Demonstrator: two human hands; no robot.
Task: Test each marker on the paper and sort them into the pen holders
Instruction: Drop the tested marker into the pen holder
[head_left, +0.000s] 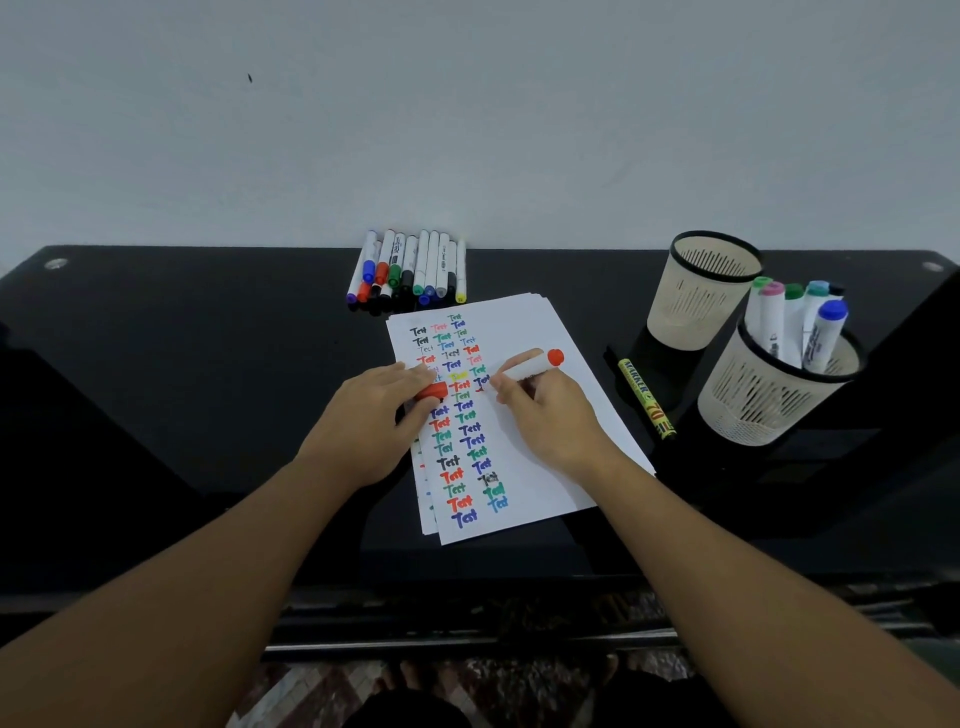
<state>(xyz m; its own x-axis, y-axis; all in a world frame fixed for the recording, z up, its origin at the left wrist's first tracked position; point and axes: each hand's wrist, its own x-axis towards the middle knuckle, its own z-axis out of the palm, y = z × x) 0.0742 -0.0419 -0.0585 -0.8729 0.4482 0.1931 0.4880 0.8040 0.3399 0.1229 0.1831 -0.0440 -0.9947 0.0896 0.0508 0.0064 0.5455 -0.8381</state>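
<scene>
While its tip meets paper (550, 332): red marker (532, 366) pinched between right fingers (501, 383).

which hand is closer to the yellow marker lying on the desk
Right. The right hand writes just left of the yellow marker; the left hand sits across the paper.

Both forearms are bare to the frame edge; left hand (382, 415) and right hand (550, 415) wear nothing.

Black table (208, 338): paper (545, 467), markers (410, 270), holders (696, 296).
</scene>
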